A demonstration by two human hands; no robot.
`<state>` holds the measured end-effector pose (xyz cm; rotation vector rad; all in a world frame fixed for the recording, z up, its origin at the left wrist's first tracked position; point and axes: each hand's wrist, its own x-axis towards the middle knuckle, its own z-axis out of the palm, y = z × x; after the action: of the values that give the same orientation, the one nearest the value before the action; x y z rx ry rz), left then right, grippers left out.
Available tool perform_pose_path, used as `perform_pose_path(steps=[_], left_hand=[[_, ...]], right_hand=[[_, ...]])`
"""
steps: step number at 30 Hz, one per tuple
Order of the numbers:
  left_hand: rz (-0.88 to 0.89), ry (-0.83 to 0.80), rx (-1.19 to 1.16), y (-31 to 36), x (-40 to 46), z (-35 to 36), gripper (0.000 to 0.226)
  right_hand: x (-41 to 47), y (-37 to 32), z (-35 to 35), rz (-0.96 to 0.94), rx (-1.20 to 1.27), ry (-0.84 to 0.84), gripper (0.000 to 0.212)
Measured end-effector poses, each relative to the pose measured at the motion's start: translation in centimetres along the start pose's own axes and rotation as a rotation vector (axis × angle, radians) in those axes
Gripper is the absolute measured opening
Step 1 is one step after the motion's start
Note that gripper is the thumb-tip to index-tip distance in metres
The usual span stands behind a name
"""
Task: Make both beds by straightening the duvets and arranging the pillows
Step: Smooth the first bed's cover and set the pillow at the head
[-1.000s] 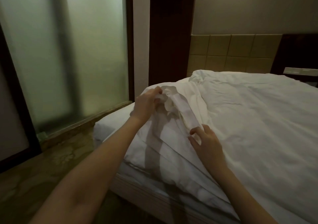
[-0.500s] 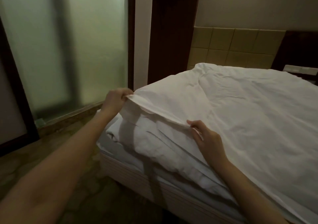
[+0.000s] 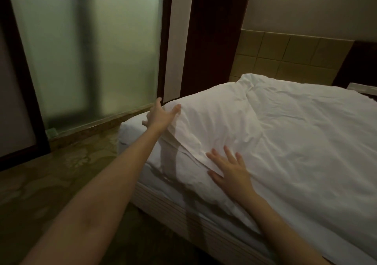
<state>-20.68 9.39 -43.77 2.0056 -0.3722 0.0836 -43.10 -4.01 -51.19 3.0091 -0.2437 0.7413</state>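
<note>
Head view: the left hand point(image 3: 161, 116) has released the duvet point(image 3: 275, 142) corner it pinched half a second ago; fingers now spread, touching that corner at the bed's point(image 3: 163, 195) near-left corner. Right hand point(image 3: 230, 173), fingers splayed, presses the duvet's near edge flat. Judgement: the corner is laid; smoothing remains. No pillows visible.

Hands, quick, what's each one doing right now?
Left hand: open, fingers straight, touching the duvet corner.
Right hand: open, flat on the duvet.
</note>
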Motion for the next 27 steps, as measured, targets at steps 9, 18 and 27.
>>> perform_pose_path(steps=[9,18,27], left_hand=[[-0.019,-0.055,-0.088,-1.9,0.2,1.8,0.061],[0.205,-0.051,-0.086,0.7,-0.7,-0.4,0.043],[0.345,-0.013,-0.112,3.0,-3.2,-8.4,0.045]], right_hand=[[-1.0,1.5,1.7,0.121,0.369,0.083,0.066],[-1.3,1.8,1.6,0.191,0.349,0.090,0.033],[-1.7,-2.4,-3.8,0.014,0.216,0.320,0.032]])
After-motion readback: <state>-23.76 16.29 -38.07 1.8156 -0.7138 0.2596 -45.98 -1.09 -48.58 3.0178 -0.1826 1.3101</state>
